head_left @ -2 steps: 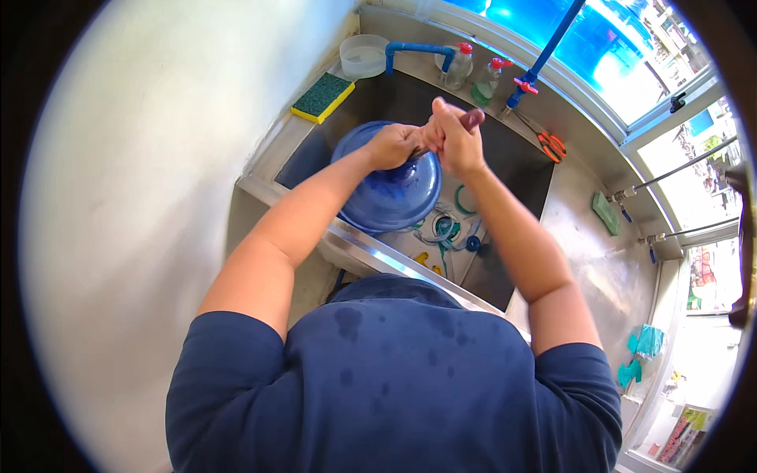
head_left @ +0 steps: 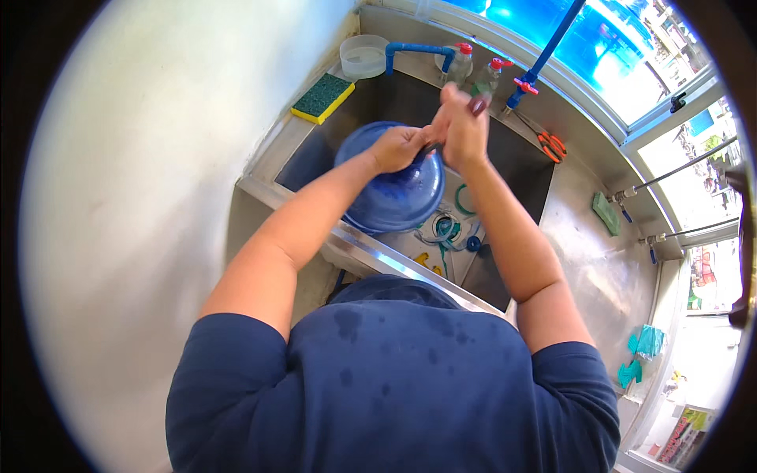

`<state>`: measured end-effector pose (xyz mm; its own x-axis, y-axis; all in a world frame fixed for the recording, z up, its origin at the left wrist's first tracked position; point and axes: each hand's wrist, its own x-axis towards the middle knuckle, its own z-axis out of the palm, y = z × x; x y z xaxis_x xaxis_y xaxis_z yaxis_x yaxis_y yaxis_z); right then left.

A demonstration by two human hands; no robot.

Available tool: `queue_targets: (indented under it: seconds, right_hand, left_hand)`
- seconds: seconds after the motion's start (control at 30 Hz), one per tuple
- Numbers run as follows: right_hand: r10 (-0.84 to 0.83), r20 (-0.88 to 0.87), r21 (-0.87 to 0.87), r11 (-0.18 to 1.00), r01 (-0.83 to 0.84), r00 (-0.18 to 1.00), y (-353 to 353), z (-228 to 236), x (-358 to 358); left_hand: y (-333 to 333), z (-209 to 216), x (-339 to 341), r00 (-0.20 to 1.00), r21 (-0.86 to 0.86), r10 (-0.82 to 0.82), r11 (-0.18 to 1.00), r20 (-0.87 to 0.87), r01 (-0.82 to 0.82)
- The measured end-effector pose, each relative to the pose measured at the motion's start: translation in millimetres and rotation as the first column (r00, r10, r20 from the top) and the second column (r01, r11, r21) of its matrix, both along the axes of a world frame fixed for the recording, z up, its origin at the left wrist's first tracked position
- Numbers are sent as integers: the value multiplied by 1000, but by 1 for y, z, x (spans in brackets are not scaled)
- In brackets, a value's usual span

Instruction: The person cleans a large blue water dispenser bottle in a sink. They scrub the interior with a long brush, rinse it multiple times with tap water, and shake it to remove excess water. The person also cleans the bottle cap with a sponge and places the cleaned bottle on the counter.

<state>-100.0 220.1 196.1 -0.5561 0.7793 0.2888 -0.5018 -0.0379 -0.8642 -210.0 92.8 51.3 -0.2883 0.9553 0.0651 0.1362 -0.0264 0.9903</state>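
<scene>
A blue translucent water jug (head_left: 388, 193) stands in the sink, its round shoulder towards me and its neck partly covered by my hands. My left hand (head_left: 397, 150) is closed at the neck, fingers curled round it and thumb towards my right hand. Just to the right, my right hand (head_left: 464, 130) is wrapped round a dark reddish-brown handle (head_left: 478, 105), whose end sticks out above the fist. A thin dark part of this tool runs down to the jug's neck between the hands. What kind of tool it is stays hidden, and the right hand is slightly blurred.
Rings, clear tubing and yellow bits lie round the sink drain (head_left: 446, 229). On the rim are a green-yellow sponge (head_left: 323, 98), a plastic tub (head_left: 363, 57), two red-capped bottles (head_left: 487, 79) and orange-handled pliers (head_left: 551, 147). A blue pipe tap (head_left: 418, 48) reaches over the sink.
My right hand has moved slightly up and to the right with the handle. My left hand and the jug have shifted a little to the right.
</scene>
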Motion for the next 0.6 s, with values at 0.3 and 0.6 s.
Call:
queue_targets:
  seconds: [0.3, 0.6]
  right_hand:
    - [-25, -27, 108, 994, 27, 999, 3, 88, 19]
    - [-298, 23, 855, 501, 136, 954, -15, -72, 22]
  left_hand:
    - [18, 2, 17, 859, 213, 310, 947, -408, -241]
    - [26, -16, 10, 857, 343, 260, 933, -444, -105]
